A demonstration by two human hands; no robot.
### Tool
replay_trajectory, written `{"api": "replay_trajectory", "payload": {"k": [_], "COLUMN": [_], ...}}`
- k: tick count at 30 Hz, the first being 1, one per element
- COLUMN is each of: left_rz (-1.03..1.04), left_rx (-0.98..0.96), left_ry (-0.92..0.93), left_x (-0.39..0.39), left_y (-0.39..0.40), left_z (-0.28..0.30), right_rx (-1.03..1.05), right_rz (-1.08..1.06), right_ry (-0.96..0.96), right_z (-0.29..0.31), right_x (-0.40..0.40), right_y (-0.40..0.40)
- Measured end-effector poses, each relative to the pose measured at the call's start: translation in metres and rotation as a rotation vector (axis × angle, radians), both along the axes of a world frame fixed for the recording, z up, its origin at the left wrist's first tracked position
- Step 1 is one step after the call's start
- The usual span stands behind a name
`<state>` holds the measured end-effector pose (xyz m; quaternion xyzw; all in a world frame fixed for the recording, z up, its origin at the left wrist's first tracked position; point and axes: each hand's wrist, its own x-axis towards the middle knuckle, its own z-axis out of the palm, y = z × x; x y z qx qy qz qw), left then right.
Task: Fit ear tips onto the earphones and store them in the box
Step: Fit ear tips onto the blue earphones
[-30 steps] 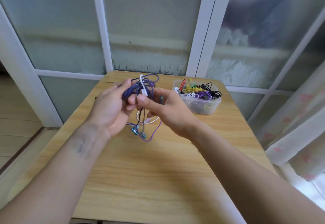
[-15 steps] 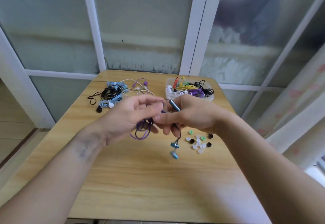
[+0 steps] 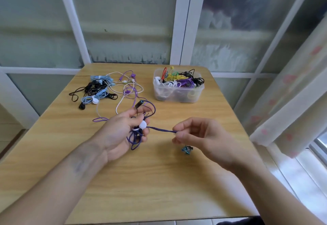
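Earphone tangle (image 3: 99, 90) and full box (image 3: 178, 90) beyond the hands, on table (image 3: 159, 180).

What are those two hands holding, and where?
Purple earphones: left hand grips the coiled cable bundle; right hand pinches the cable near the blue earbuds.

Wooden table (image 3: 159, 180) with rounded corners, set against frosted glass panels (image 3: 123, 21) in white frames (image 3: 183, 21). A pale curtain (image 3: 292, 101) with pink motifs hangs at right, beside a bright window sill (image 3: 304, 175). Daylight enters from the right.
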<state>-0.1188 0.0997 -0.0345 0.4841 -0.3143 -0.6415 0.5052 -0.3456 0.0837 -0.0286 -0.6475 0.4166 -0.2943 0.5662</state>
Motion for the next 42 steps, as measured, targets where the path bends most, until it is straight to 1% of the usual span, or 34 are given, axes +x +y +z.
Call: {"api": "replay_trajectory", "payload": {"k": [2, 4, 7, 9, 11, 13, 14, 16, 18, 23, 25, 28, 30, 33, 37, 42], "left_rz": [-0.034, -0.096, -0.266, -0.382, -0.501, -0.557, -0.535, -0.44, -0.401, -0.349, -0.327, -0.292, -0.275, -0.263, -0.229, -0.189], "left_rx": [0.018, 0.05, 0.095, 0.102, 0.098, 0.074, 0.062, 0.056, 0.026, -0.042, -0.06, -0.076, -0.075, -0.075, -0.094, -0.206], "left_ry": [0.022, 0.052, 0.055, 0.025, -0.047, -0.213, -0.29, -0.384, -0.436, -0.548, -0.565, -0.531, -0.522, -0.544, -0.499, -0.553], "left_x": [0.0, 0.0, -0.003, -0.007, -0.015, -0.026, -0.031, -0.038, -0.039, -0.032, -0.031, -0.032, -0.033, -0.033, -0.036, -0.04], "left_y": [0.001, 0.002, 0.005, 0.01, 0.015, 0.022, 0.025, 0.028, 0.029, 0.025, 0.025, 0.025, 0.025, 0.026, 0.028, 0.033], "left_z": [0.002, 0.005, 0.007, 0.007, 0.007, 0.009, 0.008, 0.004, 0.002, 0.005, 0.007, 0.008, 0.009, 0.006, 0.009, 0.008], "right_rx": [-0.006, -0.011, 0.002, -0.032, -0.132, -0.292, -0.345, -0.342, -0.24, 0.069, 0.131, 0.095, 0.122, 0.108, 0.043, 0.038], "right_rz": [-0.019, -0.092, -0.163, -0.136, -0.067, 0.008, 0.031, 0.032, 0.022, 0.168, 0.137, -0.015, -0.066, -0.068, -0.032, -0.002], "right_ry": [-0.02, -0.045, -0.093, -0.088, -0.047, 0.066, 0.111, 0.137, 0.112, -0.063, -0.118, -0.063, -0.084, -0.1, -0.099, -0.04], "right_z": [-0.001, -0.004, -0.008, -0.009, -0.009, -0.013, -0.014, -0.017, -0.016, -0.001, -0.002, -0.005, -0.006, -0.005, -0.006, -0.001], "right_x": [-0.004, -0.004, 0.001, 0.006, 0.011, 0.014, 0.016, 0.016, 0.013, -0.001, -0.005, -0.008, -0.009, -0.009, -0.003, 0.0], "right_y": [0.003, 0.006, 0.008, 0.011, 0.013, 0.016, 0.016, 0.016, 0.014, 0.008, 0.006, 0.003, 0.002, 0.003, 0.007, 0.01]}}
